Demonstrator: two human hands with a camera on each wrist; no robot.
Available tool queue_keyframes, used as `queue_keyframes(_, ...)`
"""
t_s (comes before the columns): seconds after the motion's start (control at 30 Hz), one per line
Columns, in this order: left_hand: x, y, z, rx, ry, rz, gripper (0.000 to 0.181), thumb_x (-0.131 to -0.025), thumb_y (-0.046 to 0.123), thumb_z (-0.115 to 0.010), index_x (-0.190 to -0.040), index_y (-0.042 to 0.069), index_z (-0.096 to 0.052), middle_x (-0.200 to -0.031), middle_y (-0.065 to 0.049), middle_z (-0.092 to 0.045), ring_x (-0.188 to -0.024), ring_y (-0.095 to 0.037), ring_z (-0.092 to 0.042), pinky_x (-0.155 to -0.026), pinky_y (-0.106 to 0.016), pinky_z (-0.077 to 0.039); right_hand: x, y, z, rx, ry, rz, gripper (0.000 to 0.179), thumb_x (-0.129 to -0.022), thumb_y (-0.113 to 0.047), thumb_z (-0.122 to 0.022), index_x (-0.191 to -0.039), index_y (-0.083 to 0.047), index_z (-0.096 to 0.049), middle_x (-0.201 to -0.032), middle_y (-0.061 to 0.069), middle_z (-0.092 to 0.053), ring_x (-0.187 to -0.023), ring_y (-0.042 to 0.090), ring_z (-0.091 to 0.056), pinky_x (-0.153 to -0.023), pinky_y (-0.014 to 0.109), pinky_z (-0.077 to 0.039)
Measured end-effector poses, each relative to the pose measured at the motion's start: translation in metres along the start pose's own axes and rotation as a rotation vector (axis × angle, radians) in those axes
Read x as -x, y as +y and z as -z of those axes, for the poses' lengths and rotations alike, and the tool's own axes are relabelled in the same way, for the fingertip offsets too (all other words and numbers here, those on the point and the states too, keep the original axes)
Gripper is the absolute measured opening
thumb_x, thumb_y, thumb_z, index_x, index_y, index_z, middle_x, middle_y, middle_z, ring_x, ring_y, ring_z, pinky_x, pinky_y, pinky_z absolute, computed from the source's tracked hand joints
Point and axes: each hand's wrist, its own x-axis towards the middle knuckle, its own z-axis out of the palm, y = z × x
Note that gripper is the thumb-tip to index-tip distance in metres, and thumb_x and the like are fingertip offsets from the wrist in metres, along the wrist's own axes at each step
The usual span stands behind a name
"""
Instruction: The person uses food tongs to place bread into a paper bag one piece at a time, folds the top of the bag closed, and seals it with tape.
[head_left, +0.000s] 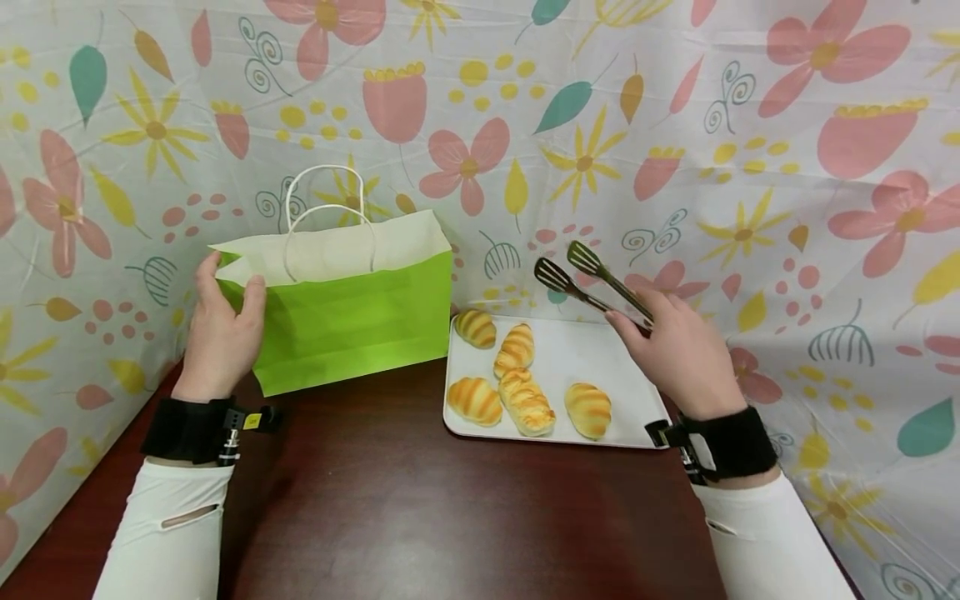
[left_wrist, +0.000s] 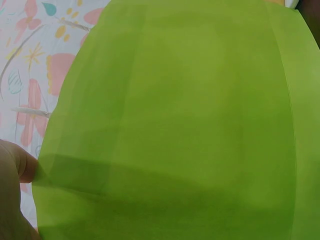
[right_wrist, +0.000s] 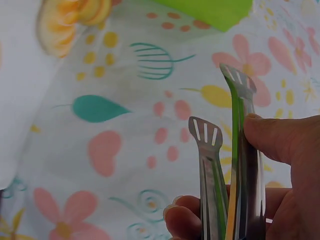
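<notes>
A green paper bag (head_left: 345, 321) with white twisted handles stands at the left, its top open. My left hand (head_left: 221, 342) grips the bag's left upper edge, thumb on the front; the left wrist view shows mostly the bag's green side (left_wrist: 190, 110) and part of that hand (left_wrist: 15, 175). My right hand (head_left: 682, 354) holds slotted metal tongs (head_left: 600, 287) above the right side of a white tray (head_left: 555, 346). The tongs' two heads stand apart with nothing between them, as the right wrist view also shows (right_wrist: 230, 165). Several bread rolls (head_left: 588, 410) lie on the tray, mostly toward its left.
The tray's left edge is close beside the bag on a dark brown table (head_left: 450, 517). Behind and at both sides hangs a white cloth (head_left: 480, 108) printed with flowers and leaves.
</notes>
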Motion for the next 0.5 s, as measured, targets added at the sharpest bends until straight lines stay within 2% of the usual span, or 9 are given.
queue_keyframes(0.17,0.001,0.000,-0.001,0.002,0.000,-0.011,0.075,-0.106,0.052,-0.036,-0.165,0.020,0.000,-0.152,-0.040,-0.033,-0.121,-0.052,-0.042,-0.103,-0.065,-0.029,0.029,0.023,-0.010,0.014,-0.030,-0.057,0.066,-0.102,-0.063,-0.051,-0.141,-0.010,-0.059,-0.125,0.024,-0.063,-0.109,0.047,-0.062,-0.077,0.067,-0.047)
queue_keyframes(0.27,0.001,0.000,0.000,0.000,0.001,-0.010,0.075,-0.106,0.053,-0.035,-0.165,0.020,0.000,-0.151,-0.040,-0.033,-0.121,-0.052,-0.042,-0.103,-0.065,-0.029,0.042,0.033,-0.014,0.024,-0.046,-0.077,0.068,-0.102,-0.061,-0.052,-0.139,-0.004,-0.058,-0.127,0.027,-0.061,-0.112,0.049,-0.060,-0.079,0.068,-0.046)
queue_keyframes(0.5,0.001,0.000,0.000,-0.006,0.004,-0.009,0.075,-0.107,0.053,-0.035,-0.164,0.021,0.000,-0.150,-0.041,-0.034,-0.121,-0.053,-0.042,-0.102,-0.065,-0.029,0.064,0.050,-0.019,0.019,-0.091,-0.111,0.079,-0.103,-0.059,-0.053,-0.146,0.007,-0.050,-0.136,0.035,-0.054,-0.120,0.053,-0.053,-0.088,0.070,-0.043)
